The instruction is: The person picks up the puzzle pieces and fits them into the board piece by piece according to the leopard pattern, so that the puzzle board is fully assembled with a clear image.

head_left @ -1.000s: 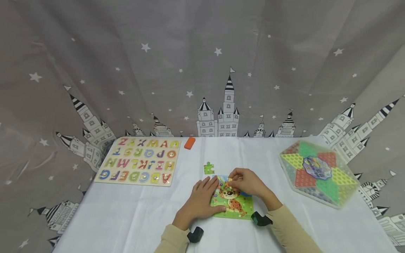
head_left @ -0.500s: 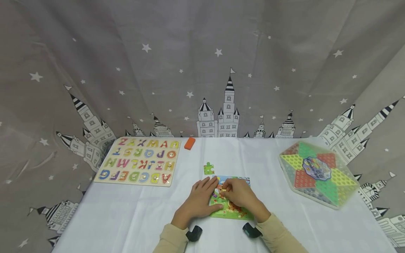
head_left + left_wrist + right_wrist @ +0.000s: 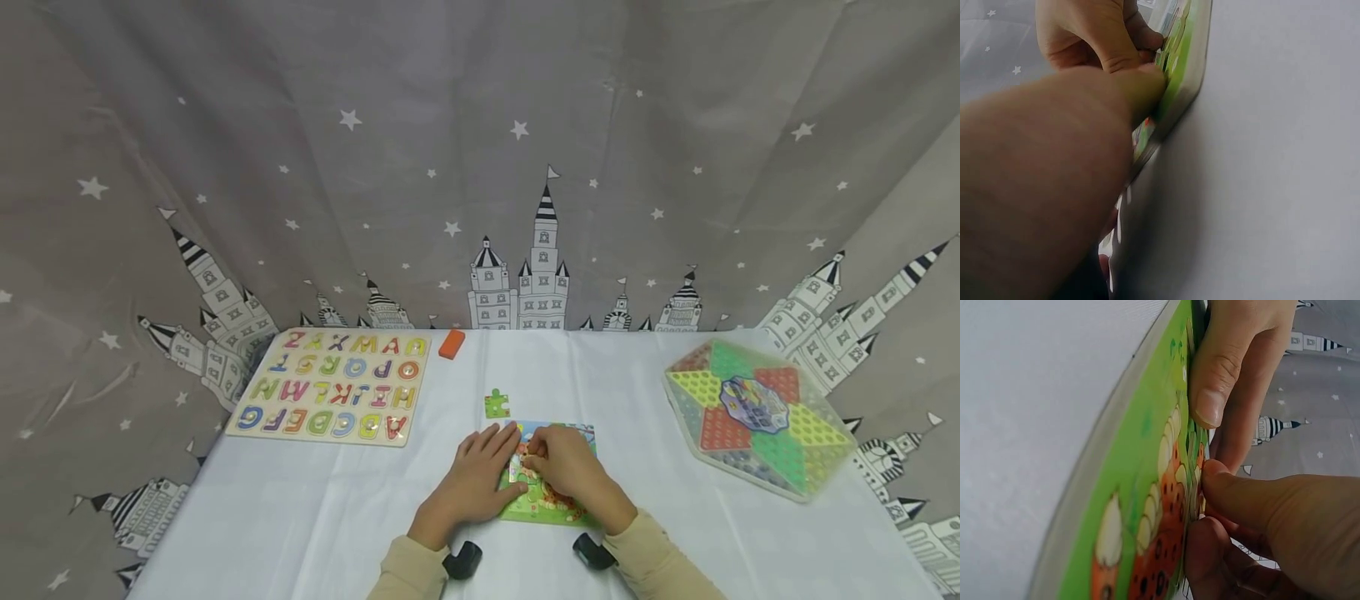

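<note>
A jigsaw puzzle board (image 3: 558, 518) with a spotted orange animal on green lies in front of the person. The left hand (image 3: 468, 483) rests on its left side, fingers extended, thumb across the lower left part. Over the middle of the picture, the right hand (image 3: 573, 471) pinches a puzzle piece between thumb and fingers, right at the board's surface. In the right wrist view those fingertips (image 3: 1215, 467) hide most of the piece, and the left thumb (image 3: 1210, 406) lies close by. One loose green puzzle piece (image 3: 497, 404) sits just beyond the board.
A wooden alphabet board (image 3: 330, 387) lies at the left. Near the back edge is an orange block (image 3: 452, 343). A hexagonal Chinese checkers set (image 3: 757, 417) occupies the right. Behind the white-covered table (image 3: 300, 517) hangs a grey castle curtain (image 3: 375, 183).
The right hand has moved left and nearer, from the puzzle's upper right to its middle, bringing the pinched piece along. The left hand has stayed nearly still on the board.
</note>
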Tool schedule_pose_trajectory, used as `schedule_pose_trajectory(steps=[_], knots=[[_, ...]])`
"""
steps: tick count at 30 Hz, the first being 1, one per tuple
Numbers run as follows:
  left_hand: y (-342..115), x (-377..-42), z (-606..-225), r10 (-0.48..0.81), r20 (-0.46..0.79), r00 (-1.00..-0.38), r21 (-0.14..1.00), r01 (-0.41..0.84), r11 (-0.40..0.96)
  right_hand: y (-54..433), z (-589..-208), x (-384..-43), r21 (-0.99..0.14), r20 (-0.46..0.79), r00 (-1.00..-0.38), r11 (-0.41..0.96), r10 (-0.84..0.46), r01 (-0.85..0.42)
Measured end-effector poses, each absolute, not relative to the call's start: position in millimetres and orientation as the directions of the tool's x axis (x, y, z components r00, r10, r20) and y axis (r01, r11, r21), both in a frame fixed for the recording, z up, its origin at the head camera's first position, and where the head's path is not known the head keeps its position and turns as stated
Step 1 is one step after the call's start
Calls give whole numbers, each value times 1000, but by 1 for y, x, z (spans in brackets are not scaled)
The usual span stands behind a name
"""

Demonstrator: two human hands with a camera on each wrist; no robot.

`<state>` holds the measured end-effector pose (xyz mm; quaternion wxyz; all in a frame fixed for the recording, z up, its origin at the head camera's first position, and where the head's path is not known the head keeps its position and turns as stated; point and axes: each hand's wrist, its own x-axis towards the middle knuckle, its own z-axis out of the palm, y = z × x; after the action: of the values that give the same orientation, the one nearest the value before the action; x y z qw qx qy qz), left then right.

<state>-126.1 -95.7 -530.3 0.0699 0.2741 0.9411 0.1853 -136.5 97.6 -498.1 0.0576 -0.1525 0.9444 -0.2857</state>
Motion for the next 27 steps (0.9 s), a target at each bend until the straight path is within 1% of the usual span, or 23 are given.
schedule_pose_trajectory(steps=[9, 13, 15, 18, 21, 25, 27], knots=[[-96, -128, -534, 497, 0, -868, 404, 455, 793, 95, -500, -142, -566, 10, -941, 774, -338, -284], [-95, -126, -535, 488, 22, -873, 415, 452, 790, 95, -500, -147, -566, 7, -930, 765, -368, -307], [-95, -126, -535, 487, 28, -873, 421, 452, 787, 97, -496, -153, -581, -12, -928, 757, -373, -298], [-94, -125, -535, 479, 32, -877, 421, 446, 790, 99, -490, -170, -600, -29, -929, 750, -369, -279], [-93, -125, -534, 471, 29, -882, 419, 439, 795, 97, -485, -195, -609, -41, -932, 748, -361, -263], [-91, -125, -533, 480, 16, -877, 412, 443, 796, 91, -483, -225, -571, -92, -904, 766, -417, -295], [-89, -125, -532, 489, 12, -872, 421, 448, 789, 87, -484, -233, -552, -125, -882, 771, -454, -319]])
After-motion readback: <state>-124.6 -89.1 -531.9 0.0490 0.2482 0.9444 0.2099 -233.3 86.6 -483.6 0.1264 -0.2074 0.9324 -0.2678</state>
